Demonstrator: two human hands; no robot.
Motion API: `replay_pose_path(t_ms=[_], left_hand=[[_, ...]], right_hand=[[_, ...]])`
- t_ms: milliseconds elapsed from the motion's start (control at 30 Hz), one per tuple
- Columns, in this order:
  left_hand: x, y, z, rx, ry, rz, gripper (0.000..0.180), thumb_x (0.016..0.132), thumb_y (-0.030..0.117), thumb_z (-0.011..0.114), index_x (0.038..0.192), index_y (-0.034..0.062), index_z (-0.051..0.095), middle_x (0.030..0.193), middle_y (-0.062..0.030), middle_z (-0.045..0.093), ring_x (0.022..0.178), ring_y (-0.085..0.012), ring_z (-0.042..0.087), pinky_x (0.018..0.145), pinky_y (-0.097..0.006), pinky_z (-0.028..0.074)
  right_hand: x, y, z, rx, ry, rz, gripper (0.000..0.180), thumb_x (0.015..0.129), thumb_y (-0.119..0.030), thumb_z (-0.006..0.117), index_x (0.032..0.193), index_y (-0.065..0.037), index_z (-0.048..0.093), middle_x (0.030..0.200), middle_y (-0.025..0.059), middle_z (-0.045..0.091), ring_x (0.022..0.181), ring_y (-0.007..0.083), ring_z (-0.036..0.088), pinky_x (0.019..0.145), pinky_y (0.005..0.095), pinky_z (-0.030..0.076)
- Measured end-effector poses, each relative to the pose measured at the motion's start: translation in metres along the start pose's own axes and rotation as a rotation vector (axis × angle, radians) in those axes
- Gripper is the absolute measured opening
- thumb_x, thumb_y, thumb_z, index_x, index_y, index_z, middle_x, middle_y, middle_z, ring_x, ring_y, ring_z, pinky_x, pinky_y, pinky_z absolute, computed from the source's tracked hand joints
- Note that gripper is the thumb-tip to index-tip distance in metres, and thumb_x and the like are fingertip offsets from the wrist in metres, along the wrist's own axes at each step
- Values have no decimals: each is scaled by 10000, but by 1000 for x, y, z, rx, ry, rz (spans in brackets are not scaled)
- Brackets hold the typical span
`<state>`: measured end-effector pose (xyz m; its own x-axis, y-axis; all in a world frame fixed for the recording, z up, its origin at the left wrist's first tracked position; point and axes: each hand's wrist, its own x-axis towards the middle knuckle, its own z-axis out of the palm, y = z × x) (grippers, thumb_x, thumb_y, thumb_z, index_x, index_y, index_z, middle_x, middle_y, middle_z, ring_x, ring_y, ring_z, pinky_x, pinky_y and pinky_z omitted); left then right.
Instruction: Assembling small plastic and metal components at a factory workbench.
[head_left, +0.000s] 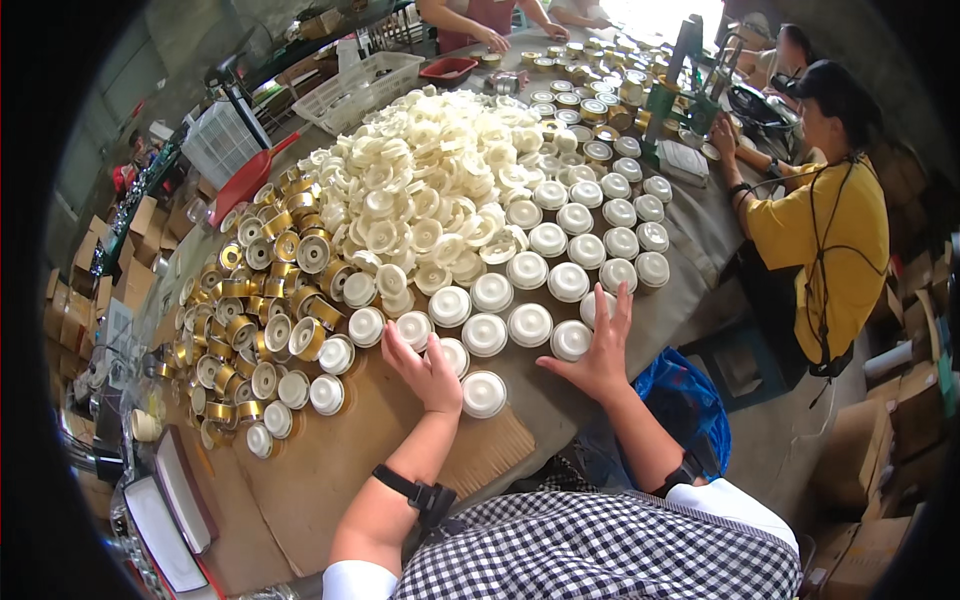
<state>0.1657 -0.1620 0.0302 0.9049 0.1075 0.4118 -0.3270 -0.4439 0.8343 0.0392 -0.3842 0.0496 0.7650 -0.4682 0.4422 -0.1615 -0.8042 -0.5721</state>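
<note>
Reaching over the near edge of the table (540, 392), the person has both hands among the white caps (530, 325) that cover its middle in loose rows. The left hand (426, 374) is half open, fingers stretched forward and thumb apart, with one cap just at the fingertips and another beside the thumb; whether it grips either cannot be told. The right hand (598, 358) is spread wide, its thumb beside one cap and its raised fingers partly covering another, with no hold on anything to be seen. One cap sits nearest the near edge, between the forearms, on a brown card sheet (300, 500) that runs out to the near left corner. Beyond the left hand, a big heap of pale rings (420, 180) fills the table's centre, and gold cups (263, 340) lie jumbled along the left edge, many on their sides. A red scoop (242, 188) rests at the far side of these cups, and a white crate (360, 95) and a red tray (448, 70) stand by the far left corner. More caps and gold tins spread to the far edge. At the right edge a co-worker in a yellow shirt (835, 240) sits with hands by a green press (662, 100); a blue bag (685, 400) hangs beside the right forearm.
</note>
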Motion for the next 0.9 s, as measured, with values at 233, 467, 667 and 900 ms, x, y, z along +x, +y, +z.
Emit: replay_pose_path(t_ms=[233, 467, 667, 900], left_hand=[[9, 1, 24, 51, 20, 8, 763, 1008, 289, 602, 1585, -54, 238, 1608, -314, 255, 1499, -444, 246, 1227, -542, 224], [17, -3, 38, 113, -6, 64, 811, 996, 321, 631, 1593, -45, 222, 1603, -321, 256, 1493, -457, 246, 1224, -552, 222], [20, -3, 54, 141, 2, 89, 859, 968, 340, 645, 1601, -33, 200, 1592, -330, 271, 1484, -479, 247, 1216, -578, 218], [27, 1, 67, 196, 5, 83, 832, 958, 307, 660, 1590, -31, 237, 1577, -323, 296, 1462, -471, 283, 1204, -562, 242]], right_hand=[[14, 11, 9, -38, 44, 2, 1470, 500, -553, 994, 1638, -147, 156, 1678, 282, 28, 1515, 588, 32, 1217, 692, 172], [26, 18, 12, -44, 27, 19, 1468, 526, -557, 986, 1647, -151, 129, 1679, 287, 13, 1527, 568, 9, 1230, 671, 162], [38, 21, 17, -23, 49, 4, 1413, 542, -518, 992, 1637, -144, 183, 1676, 278, 43, 1541, 528, 75, 1233, 634, 200], [53, 27, 26, -29, 75, -6, 1384, 555, -527, 983, 1628, -125, 208, 1674, 290, 54, 1545, 507, 97, 1247, 600, 192]])
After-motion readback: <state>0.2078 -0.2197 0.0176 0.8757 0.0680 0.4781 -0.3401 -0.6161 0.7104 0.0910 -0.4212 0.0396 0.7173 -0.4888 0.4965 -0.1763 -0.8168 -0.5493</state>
